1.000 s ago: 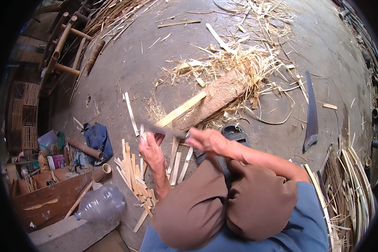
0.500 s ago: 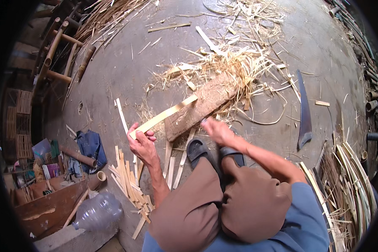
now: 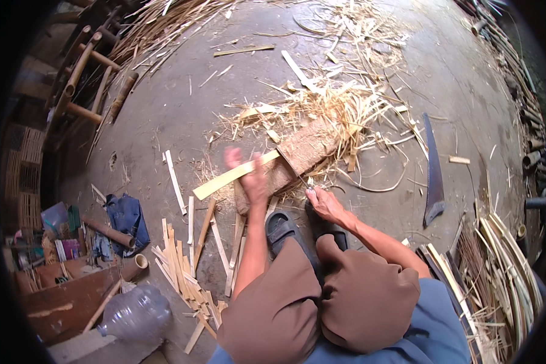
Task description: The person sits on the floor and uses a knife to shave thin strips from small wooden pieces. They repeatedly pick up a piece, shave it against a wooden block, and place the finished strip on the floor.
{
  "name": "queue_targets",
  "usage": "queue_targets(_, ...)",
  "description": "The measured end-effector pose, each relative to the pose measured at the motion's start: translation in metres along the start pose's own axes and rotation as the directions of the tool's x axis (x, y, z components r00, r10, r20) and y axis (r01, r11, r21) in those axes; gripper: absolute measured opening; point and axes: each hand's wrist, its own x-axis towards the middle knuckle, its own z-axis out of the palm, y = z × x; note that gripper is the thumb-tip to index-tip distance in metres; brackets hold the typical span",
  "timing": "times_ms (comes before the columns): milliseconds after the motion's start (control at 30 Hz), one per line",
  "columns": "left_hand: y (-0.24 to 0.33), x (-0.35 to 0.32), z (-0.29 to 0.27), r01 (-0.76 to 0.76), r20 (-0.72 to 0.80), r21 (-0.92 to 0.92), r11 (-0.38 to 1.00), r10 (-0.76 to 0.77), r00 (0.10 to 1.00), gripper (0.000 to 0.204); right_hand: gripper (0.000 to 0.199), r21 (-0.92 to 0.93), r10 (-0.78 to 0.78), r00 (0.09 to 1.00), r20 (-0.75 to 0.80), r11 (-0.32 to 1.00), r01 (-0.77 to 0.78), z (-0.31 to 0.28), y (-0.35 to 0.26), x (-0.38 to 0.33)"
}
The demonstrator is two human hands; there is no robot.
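Note:
A pale, flat bamboo strip (image 3: 213, 184) slants up to the right, its far end on a brown wooden block (image 3: 311, 144). My left hand (image 3: 253, 182) is at the strip near the block's left side, the strip passing between thumb and fingers. Motion smears those fingers, so their grip is unclear. My right hand (image 3: 326, 204), closed round a knife's handle, is just right of the block. The thin dark knife blade (image 3: 297, 175) crosses the block and meets the strip's far end. The fingers hide most of the handle.
Curly shavings (image 3: 340, 112) heap behind the block. A handsaw (image 3: 434, 170) lies to the right. Cut strips (image 3: 185, 273) are piled at left, near a clear plastic bottle (image 3: 136, 312). Long split bamboo (image 3: 497, 267) stacks at lower right. My sandals (image 3: 282, 230) stand close before the block.
My left hand has moved right along the strip, from its near end toward the block. My right hand has shifted slightly right and down, and the knife blade now shows against the strip.

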Motion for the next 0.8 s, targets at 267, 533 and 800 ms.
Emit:
queue_targets(267,0.006,0.022,-0.021,0.721,0.473,-0.228,0.655,-0.572,0.67,0.035,0.027,-0.195,-0.323,0.912,-0.253,0.94,0.279,-0.065,-0.012,-0.014)
queue_targets(533,0.059,-0.036,-0.089,0.68,0.597,0.081,0.729,-0.582,0.553,0.05,0.018,-0.501,-0.534,0.821,0.201,0.664,0.554,-0.05,-0.105,-0.021)
queue_targets(800,0.091,-0.083,-0.181,0.788,0.741,-0.026,0.615,-0.518,0.428,0.042,0.018,-0.433,-0.327,0.893,-0.31,0.885,0.173,-0.177,-0.043,0.078)
